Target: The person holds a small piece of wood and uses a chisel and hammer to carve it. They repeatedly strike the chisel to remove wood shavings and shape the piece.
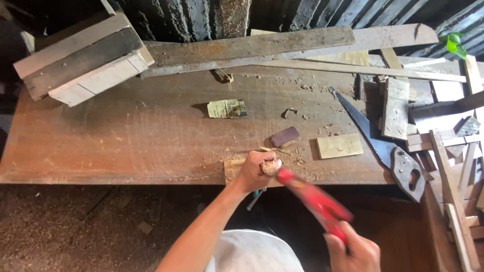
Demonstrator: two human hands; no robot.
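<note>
I see the left hand [254, 170] curled tight around a small pale wooden piece [271, 166] at the near edge of the brown wooden workbench [126, 141]. The right hand [355, 252], fingers wrapped shut, grips a red-handled tool [312, 199] (blurred), its long axis running from near right up-left to the piece.
</note>
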